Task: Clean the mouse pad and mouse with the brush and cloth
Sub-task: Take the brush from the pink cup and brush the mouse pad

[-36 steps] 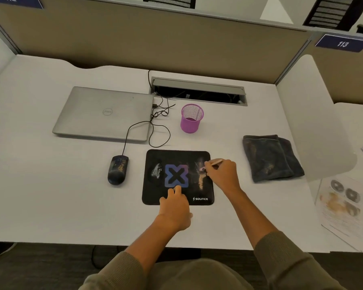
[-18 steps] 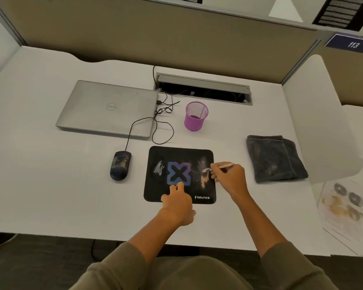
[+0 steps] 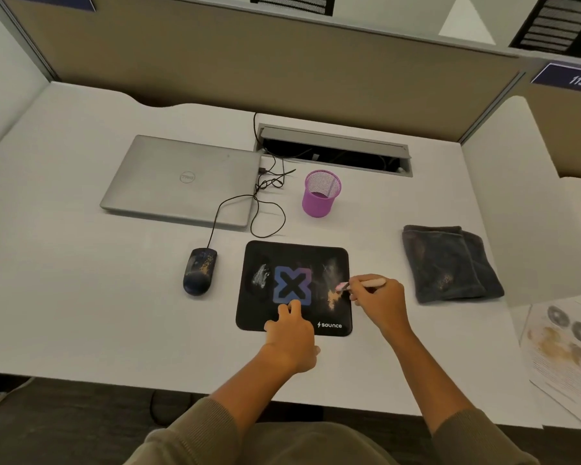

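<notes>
Olive sleeves reach forward over the near edge of the desk (image 3: 81, 313). The left hand (image 3: 291, 333) lies on the near part of the pad (image 3: 296, 286), fingers fairly straight and spread, holding nothing, seemingly pinning the pad down. The right hand (image 3: 376, 300) sits at the pad's right edge, fingers curled round a small pink brush (image 3: 359, 284) held like a pen, its tip at the tan smear on the right side of the pad.

The step in hand looks like brushing the pad: the tan smear is only partly dealt with, and a white smear on the left side remains. The next move likely calls for short strokes over the tan patch while the left hand steadies the pad, then a shift across to the white mark.

Left of the pad, apart from it, the mouse (image 3: 199, 271) shows tan specks, not yet cleaned. The cloth (image 3: 450, 263) lies folded well to the right, untouched. Farther back stand a purple cup (image 3: 321, 194) and a closed laptop (image 3: 182, 179).
</notes>
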